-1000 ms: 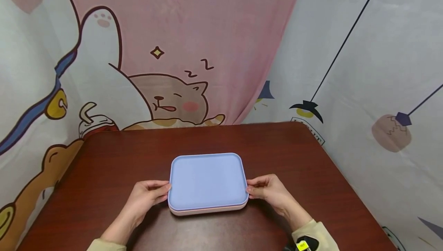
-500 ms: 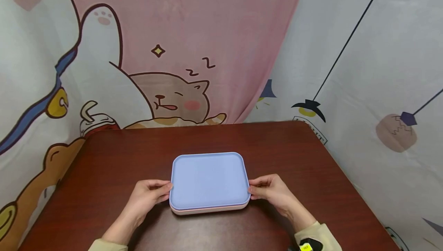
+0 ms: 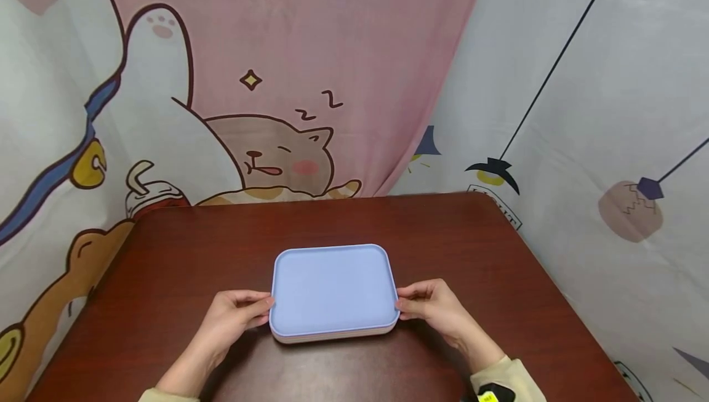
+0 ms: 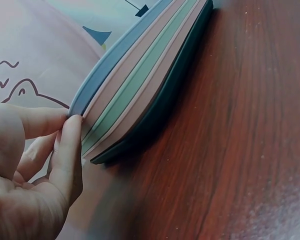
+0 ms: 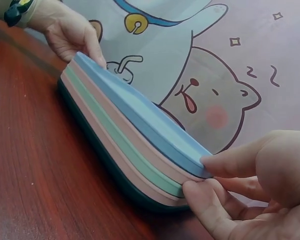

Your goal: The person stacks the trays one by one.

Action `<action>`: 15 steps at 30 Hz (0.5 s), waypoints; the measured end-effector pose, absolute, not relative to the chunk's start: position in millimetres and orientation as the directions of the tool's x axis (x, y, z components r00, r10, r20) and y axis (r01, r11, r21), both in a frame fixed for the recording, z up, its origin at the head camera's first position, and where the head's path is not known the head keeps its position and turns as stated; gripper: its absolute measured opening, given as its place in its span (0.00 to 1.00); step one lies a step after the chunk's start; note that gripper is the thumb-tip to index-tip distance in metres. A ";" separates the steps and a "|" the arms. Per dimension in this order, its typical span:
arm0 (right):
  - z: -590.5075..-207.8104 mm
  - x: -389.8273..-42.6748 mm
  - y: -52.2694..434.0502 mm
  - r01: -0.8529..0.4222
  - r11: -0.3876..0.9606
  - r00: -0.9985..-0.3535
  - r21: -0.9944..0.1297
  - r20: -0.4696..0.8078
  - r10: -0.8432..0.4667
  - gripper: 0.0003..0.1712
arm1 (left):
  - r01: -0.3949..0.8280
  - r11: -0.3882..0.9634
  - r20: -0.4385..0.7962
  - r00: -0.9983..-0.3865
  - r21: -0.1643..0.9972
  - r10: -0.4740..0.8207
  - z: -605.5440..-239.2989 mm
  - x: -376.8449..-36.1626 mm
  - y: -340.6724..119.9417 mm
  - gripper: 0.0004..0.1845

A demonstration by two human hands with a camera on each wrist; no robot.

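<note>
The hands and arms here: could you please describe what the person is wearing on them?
Both hands are bare, with no gloves or rings visible. The left hand comes out of a pale cream sleeve, only its cuff showing. The right hand has the same cream sleeve, with a black wrist strap carrying a small yellow tag.

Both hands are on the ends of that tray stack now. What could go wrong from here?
1. The left hand and right hand pinch only the blue top tray by its rim; the pink, green and dark trays of the stack below might cling and lift with it, then drop.
2. The grip is fingertips only, so the smooth rim may slip.
3. A sideways pull could slide the whole stack over the polished table.
</note>
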State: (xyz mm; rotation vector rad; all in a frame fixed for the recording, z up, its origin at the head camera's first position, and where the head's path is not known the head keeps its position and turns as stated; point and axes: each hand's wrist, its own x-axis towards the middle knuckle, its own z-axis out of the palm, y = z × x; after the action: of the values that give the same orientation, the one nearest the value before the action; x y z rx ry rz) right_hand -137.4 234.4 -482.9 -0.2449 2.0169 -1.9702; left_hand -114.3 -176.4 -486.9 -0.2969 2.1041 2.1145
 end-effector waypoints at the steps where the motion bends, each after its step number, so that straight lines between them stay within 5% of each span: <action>1: -483.1 -137.4 234.2 0.091 0.045 -0.938 -0.995 -0.101 -0.332 0.21 | -0.238 -0.009 -0.238 -0.971 0.971 -0.039 -486.8 -114.2 -176.5 0.14; 15: -485.6 -136.1 236.0 0.089 0.048 -0.941 -0.995 -0.100 -0.322 0.21 | -0.221 0.009 -0.221 -0.974 0.975 -0.055 -487.9 -114.9 -174.6 0.14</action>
State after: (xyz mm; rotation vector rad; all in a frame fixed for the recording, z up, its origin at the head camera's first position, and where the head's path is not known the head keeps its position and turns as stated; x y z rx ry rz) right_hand -136.1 236.0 -485.6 -0.2358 2.0346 -1.9678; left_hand -114.9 -174.6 -487.9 -0.2957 2.1432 2.1103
